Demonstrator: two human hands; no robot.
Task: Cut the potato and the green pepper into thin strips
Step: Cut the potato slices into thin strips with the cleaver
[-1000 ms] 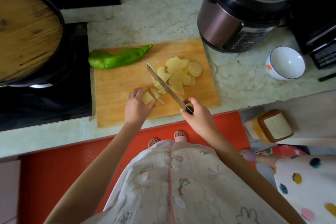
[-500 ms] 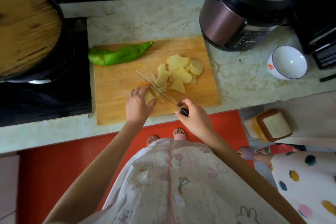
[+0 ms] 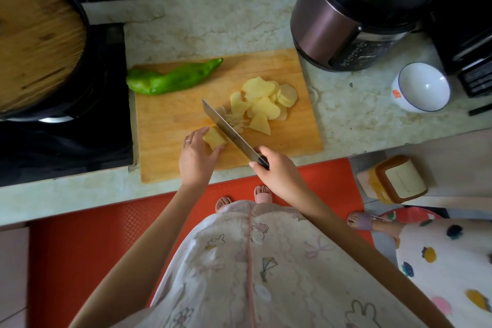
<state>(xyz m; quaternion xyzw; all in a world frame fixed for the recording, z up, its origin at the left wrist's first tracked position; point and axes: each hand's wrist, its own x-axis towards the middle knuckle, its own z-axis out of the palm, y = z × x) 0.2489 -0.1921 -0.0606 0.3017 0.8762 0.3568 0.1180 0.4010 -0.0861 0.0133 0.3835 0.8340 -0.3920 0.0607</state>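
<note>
On the wooden cutting board (image 3: 170, 125) my left hand (image 3: 195, 153) holds a small stack of potato slices (image 3: 214, 138) with curled fingers. My right hand (image 3: 277, 170) grips the dark handle of a knife (image 3: 226, 129), whose blade lies slantwise right beside that stack. A few thin potato strips (image 3: 235, 121) lie just past the blade. A pile of loose potato slices (image 3: 266, 101) sits further right on the board. A whole green pepper (image 3: 173, 77) lies across the board's far left corner.
A pot with a wooden lid (image 3: 34, 40) sits on the black stove at left. A pressure cooker (image 3: 359, 13) stands behind the board at right, with a white bowl (image 3: 423, 88) beside it. A second person's feet and dotted clothing (image 3: 439, 261) are at lower right.
The knife blade rose and fell through the stack, and more strips lie past it. My left hand shifted slightly back along the potato slices.
</note>
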